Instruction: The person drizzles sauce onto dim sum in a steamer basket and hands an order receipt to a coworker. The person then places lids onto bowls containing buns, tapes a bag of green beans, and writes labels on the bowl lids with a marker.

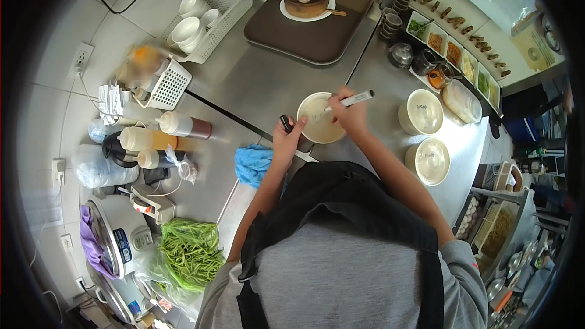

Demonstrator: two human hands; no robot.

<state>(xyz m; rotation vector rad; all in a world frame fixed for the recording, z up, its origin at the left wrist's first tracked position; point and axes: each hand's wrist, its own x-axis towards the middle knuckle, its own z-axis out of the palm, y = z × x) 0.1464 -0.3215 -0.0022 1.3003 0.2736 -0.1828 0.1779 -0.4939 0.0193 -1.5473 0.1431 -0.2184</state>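
A white marker (358, 99) is in my right hand (350, 116), its fingers closed around it and its tip at the top of a round, pale lidded bowl (319, 129). Dark handwriting shows faintly on that lid. My left hand (289, 139) grips a black marker cap (286, 123), with the thumb resting at the bowl's left rim. To the right stand two similar bowls, one farther back (421, 116) and one nearer (431, 163), both with handwriting on top. A crumpled blue cloth (253, 164) lies left of my left forearm.
A brown tray (274, 27) at the back carries a bamboo steamer (305, 1) on a plate. White bowls fill a basket (229, 24). Sauce bottles (183, 125) and a bag of green beans (190, 256) stand left. Topping containers (452, 53) line the right back edge.
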